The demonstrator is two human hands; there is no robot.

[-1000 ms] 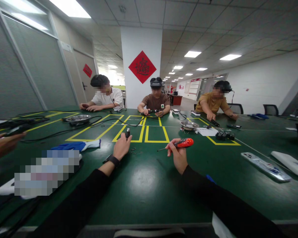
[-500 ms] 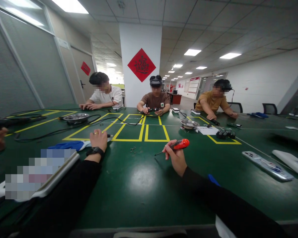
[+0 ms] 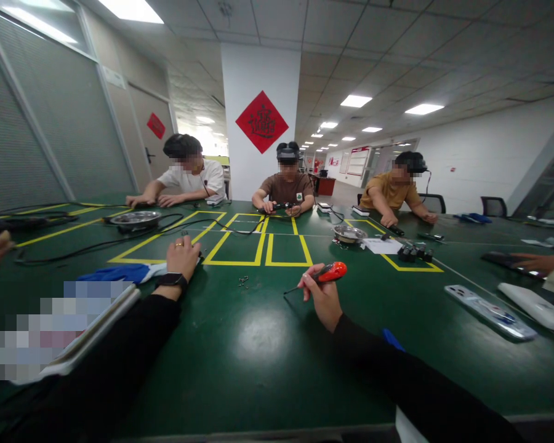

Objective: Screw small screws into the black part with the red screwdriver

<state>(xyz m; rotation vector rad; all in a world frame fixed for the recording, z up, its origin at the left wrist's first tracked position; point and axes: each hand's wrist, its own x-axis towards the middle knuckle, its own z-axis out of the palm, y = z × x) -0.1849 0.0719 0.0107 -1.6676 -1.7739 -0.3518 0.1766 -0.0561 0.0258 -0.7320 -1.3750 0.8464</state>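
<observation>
My right hand [image 3: 322,296] grips a screwdriver [image 3: 333,271] with a red and black handle. Its thin shaft points left and down, the tip close to the green tabletop. Left of the tip lie several small screws [image 3: 244,282] in a loose cluster. My left hand [image 3: 182,257] is low over the table at the near corner of a yellow-taped rectangle, its fingers curled and partly hidden. A small dark piece [image 3: 202,255] shows at its right edge; earlier it appeared as a black part with a metal end. Blue and white gloves [image 3: 115,272] lie beside my left wrist.
A blurred-out white object [image 3: 69,335] lies left of my left arm. Metal bowls [image 3: 136,218] [image 3: 349,234], black cables, white paper [image 3: 382,245] and black parts [image 3: 414,253] are farther off. A phone [image 3: 489,312] lies right. Co-workers sit opposite; other people's hands reach in from both sides.
My left hand has moved left from the middle, with the small black part, and lowered to the table near the gloves. The screwdriver has tilted down slightly. A co-worker's hand has appeared at right.
</observation>
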